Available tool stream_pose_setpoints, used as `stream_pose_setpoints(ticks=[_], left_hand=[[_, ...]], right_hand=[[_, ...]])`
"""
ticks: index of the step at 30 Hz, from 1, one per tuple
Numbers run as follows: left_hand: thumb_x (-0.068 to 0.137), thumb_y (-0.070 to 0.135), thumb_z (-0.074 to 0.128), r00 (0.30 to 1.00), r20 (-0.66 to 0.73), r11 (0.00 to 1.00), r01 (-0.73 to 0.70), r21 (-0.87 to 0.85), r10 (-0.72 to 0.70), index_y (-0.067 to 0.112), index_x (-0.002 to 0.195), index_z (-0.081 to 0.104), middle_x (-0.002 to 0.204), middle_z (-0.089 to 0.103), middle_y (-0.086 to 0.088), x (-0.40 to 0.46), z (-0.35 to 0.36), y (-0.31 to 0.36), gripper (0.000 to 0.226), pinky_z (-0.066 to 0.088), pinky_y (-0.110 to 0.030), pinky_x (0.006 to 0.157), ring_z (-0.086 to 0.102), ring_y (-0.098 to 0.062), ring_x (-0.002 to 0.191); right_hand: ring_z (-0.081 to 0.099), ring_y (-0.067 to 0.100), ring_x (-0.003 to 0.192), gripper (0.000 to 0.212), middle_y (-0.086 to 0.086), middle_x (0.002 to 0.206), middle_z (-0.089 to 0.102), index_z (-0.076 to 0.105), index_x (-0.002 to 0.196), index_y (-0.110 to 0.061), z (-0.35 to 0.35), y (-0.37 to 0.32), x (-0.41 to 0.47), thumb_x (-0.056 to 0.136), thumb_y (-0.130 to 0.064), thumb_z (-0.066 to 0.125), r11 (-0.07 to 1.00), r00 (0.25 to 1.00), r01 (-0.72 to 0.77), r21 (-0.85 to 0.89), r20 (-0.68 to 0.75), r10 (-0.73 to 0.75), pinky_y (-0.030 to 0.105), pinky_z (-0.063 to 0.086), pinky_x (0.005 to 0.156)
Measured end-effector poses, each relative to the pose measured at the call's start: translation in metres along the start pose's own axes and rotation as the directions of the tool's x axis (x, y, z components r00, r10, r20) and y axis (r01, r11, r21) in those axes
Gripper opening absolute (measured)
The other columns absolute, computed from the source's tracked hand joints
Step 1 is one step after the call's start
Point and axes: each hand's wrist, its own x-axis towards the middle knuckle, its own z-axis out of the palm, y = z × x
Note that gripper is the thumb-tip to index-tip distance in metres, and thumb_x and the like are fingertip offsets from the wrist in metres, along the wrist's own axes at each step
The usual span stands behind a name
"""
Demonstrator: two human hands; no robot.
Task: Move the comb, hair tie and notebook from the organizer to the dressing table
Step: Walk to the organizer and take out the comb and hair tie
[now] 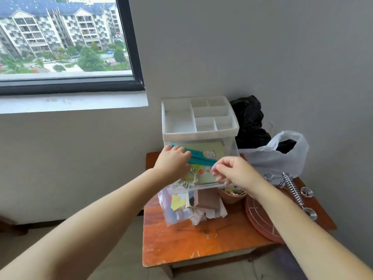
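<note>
A white plastic organizer [198, 134] stands on an orange wooden table [193, 241], its clear drawer pulled out toward me. Inside the drawer lie a teal comb [199, 157], a pale green notebook with cartoon stickers [203, 176] under it, and a beaded hair tie [190, 181] at the front left. My left hand [172, 162] is closed over the comb's left end. My right hand [235, 171] rests on the drawer's front right edge, fingers curled near the comb's right tip.
Under the drawer sits a plastic bag of paper scraps [181, 207] and a brown block [206, 201]. To the right are a small bowl [232, 196], a round red mat [262, 217], a metal spiral rack [292, 188], a white plastic bag [278, 156] and a black bag [249, 120].
</note>
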Motion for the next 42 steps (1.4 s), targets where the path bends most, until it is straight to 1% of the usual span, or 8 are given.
stream_pose_setpoints(ticks=[2, 5, 13, 18, 26, 30, 34, 42], left_hand=[[0.088, 0.042, 0.048, 0.986, 0.133, 0.992, 0.085, 0.096, -0.098, 0.014, 0.114, 0.053, 0.115, 0.062, -0.006, 0.007, 0.003, 0.011, 0.038, 0.037, -0.038, 0.097, 0.056, -0.027, 0.107], [0.085, 0.046, 0.051, 0.96, 0.224, 0.976, 0.128, 0.178, -0.167, 0.012, 0.113, 0.05, 0.114, 0.062, -0.007, 0.014, 0.01, 0.022, 0.044, 0.032, -0.041, 0.097, 0.056, -0.028, 0.106], [0.093, 0.019, 0.04, 0.981, 0.113, 0.96, 0.125, 0.25, -0.157, 0.006, 0.106, 0.05, 0.106, 0.061, -0.012, -0.012, 0.03, 0.029, 0.02, 0.034, -0.039, 0.09, 0.055, -0.031, 0.096], [0.088, 0.009, 0.047, 0.976, 0.102, 0.959, 0.164, 0.23, -0.192, 0.005, 0.108, 0.053, 0.106, 0.059, -0.012, -0.013, 0.029, 0.033, 0.021, 0.034, -0.039, 0.09, 0.052, -0.03, 0.096], [0.09, 0.022, 0.051, 0.98, 0.078, 0.972, 0.166, 0.168, -0.181, 0.009, 0.117, 0.052, 0.114, 0.058, -0.009, -0.009, 0.037, 0.037, 0.03, 0.038, -0.034, 0.086, 0.051, -0.026, 0.102], [0.09, 0.023, 0.051, 0.982, 0.083, 0.98, 0.162, 0.114, -0.172, 0.008, 0.118, 0.051, 0.116, 0.058, -0.01, -0.013, 0.036, 0.035, 0.031, 0.041, -0.034, 0.089, 0.052, -0.026, 0.105], [0.09, 0.02, 0.049, 0.966, 0.113, 0.969, 0.219, 0.111, -0.232, 0.008, 0.115, 0.05, 0.116, 0.059, -0.011, -0.012, 0.033, 0.04, 0.027, 0.041, -0.035, 0.089, 0.054, -0.029, 0.105], [0.09, 0.021, 0.05, 0.947, 0.157, 0.955, 0.261, 0.139, -0.282, 0.007, 0.115, 0.054, 0.114, 0.058, -0.011, -0.007, 0.034, 0.047, 0.03, 0.04, -0.033, 0.087, 0.052, -0.027, 0.103]], right_hand=[[0.063, 0.018, 0.092, 0.017, 0.004, 0.102, 0.067, 0.064, 0.1, -0.017, -0.01, -0.008, 0.03, 0.089, -0.023, 0.053, 0.901, 0.984, 0.105, -0.422, -0.086, -0.155, 0.03, 0.051, 0.073], [0.046, 0.029, 0.121, 0.05, 0.01, 0.128, 0.051, 0.046, 0.129, -0.015, 0.0, 0.007, 0.063, 0.086, -0.039, 0.057, 0.584, 0.992, 0.116, -0.803, 0.066, -0.107, 0.042, 0.043, 0.097], [0.053, 0.026, 0.111, 0.048, 0.005, 0.119, 0.059, 0.05, 0.115, -0.017, 0.026, 0.044, 0.073, 0.082, -0.05, 0.058, 0.451, 0.954, 0.236, -0.861, 0.117, -0.276, 0.041, 0.043, 0.086], [0.058, 0.03, 0.105, 0.043, 0.011, 0.117, 0.06, 0.05, 0.118, -0.01, 0.027, 0.036, 0.074, 0.086, -0.038, 0.056, 0.482, 0.971, 0.214, -0.85, 0.133, -0.197, 0.041, 0.045, 0.084], [0.056, 0.016, 0.071, 0.018, 0.009, 0.1, 0.067, 0.057, 0.094, -0.013, -0.007, 0.016, 0.085, 0.08, -0.022, 0.062, 0.75, 0.976, 0.141, -0.646, 0.216, 0.002, 0.026, 0.039, 0.053], [0.062, 0.013, 0.079, 0.029, -0.003, 0.092, 0.067, 0.066, 0.105, -0.014, -0.026, 0.012, 0.088, 0.079, -0.026, 0.066, 0.811, 0.946, 0.161, -0.562, 0.323, 0.037, 0.027, 0.047, 0.068], [0.065, 0.01, 0.068, 0.006, -0.008, 0.066, 0.069, 0.07, 0.076, -0.021, -0.034, 0.012, 0.09, 0.079, -0.023, 0.067, 0.881, 0.918, 0.144, -0.451, 0.393, 0.05, 0.028, 0.049, 0.067], [0.071, 0.011, 0.066, 0.005, 0.002, 0.077, 0.076, 0.069, 0.083, -0.011, -0.041, 0.019, 0.095, 0.083, -0.014, 0.065, 0.959, 0.879, 0.09, -0.268, 0.475, 0.05, 0.026, 0.057, 0.068]])
